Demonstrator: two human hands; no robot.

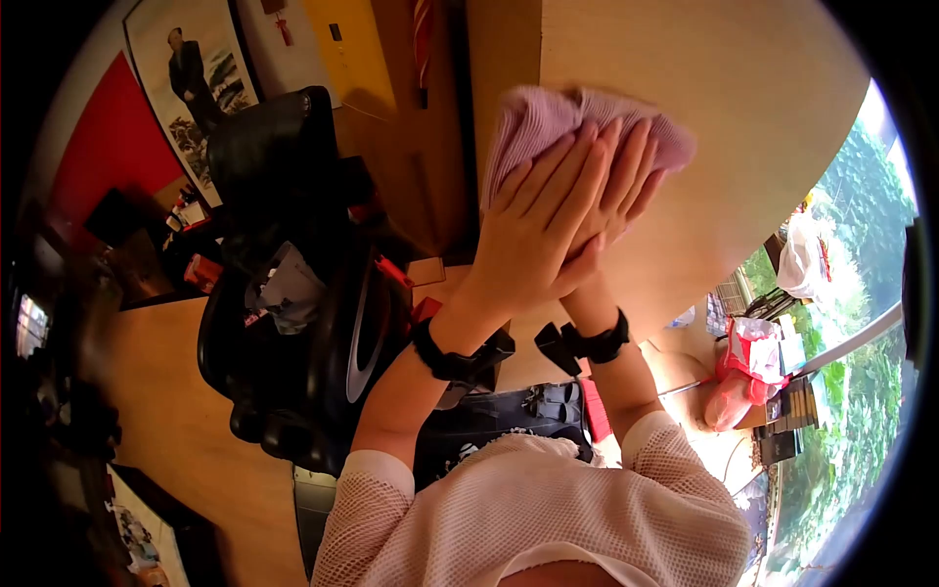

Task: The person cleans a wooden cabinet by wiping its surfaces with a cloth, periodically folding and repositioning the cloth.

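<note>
A folded, ribbed purple cloth (533,117) lies against a pale wooden panel (763,108) in front of me, its edges slightly blurred. My left hand (536,220) is stretched flat over the cloth's lower part, fingers straight and pointing up. Beside it and partly underneath, my right hand (614,186) also rests flat on the cloth with extended fingers. The two hands overlap at the thumbs and inner fingers, so part of the right palm is hidden. Each wrist carries a black strap with a small dark device.
To the left stands a black office chair (284,303) with a grey bag (290,289) on it. A framed picture (191,88) hangs behind it. At the right, red and white bags (748,367) and stacked books (790,406) sit by a bright window (866,293).
</note>
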